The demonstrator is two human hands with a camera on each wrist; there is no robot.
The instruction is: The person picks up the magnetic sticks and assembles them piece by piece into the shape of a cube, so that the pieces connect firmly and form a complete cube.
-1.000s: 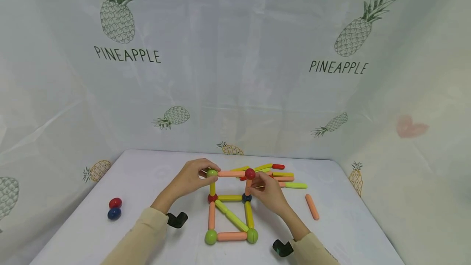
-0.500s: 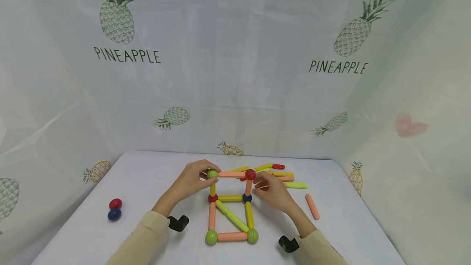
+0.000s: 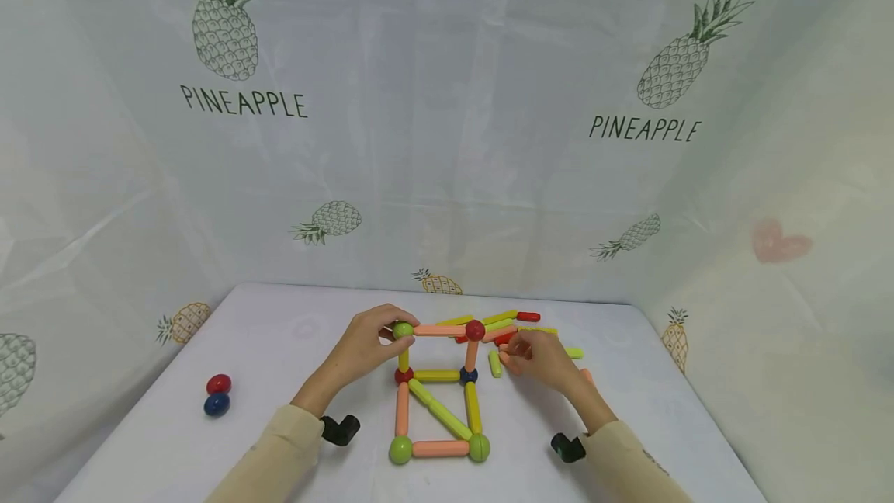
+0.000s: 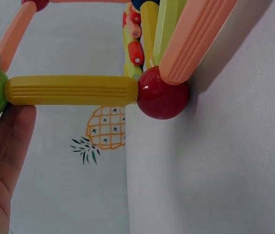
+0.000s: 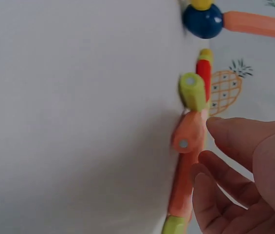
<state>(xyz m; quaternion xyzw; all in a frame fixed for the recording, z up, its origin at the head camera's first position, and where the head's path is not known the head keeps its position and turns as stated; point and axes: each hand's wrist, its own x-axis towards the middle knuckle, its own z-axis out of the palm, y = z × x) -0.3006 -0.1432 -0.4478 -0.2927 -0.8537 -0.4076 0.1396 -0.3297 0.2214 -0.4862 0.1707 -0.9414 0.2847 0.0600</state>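
My left hand (image 3: 370,340) pinches a green ball (image 3: 403,330) at the upper left corner of a frame of magnetic rods and balls. Below that ball, a yellow rod (image 4: 71,90) runs to a red ball (image 4: 163,92). An orange rod (image 3: 440,330) joins the green ball to another red ball (image 3: 475,330), which tops an orange upright (image 3: 472,355) on a blue ball (image 3: 469,376). My right hand (image 3: 541,359) is at the loose rods, its fingers bent with a gap between thumb and fingertips, beside an orange rod (image 5: 188,132). Whether they touch it is unclear.
The frame's lower square lies on the table, crossed by a light green diagonal (image 3: 440,410) between corner balls. Several loose rods (image 3: 499,324) lie behind and right of it. A loose red ball (image 3: 219,384) and a blue ball (image 3: 217,404) sit at left.
My right hand has left the orange upright and moved right to the loose rods, where a short light green rod now shows beside the fingers. The left hand stays on the green ball.
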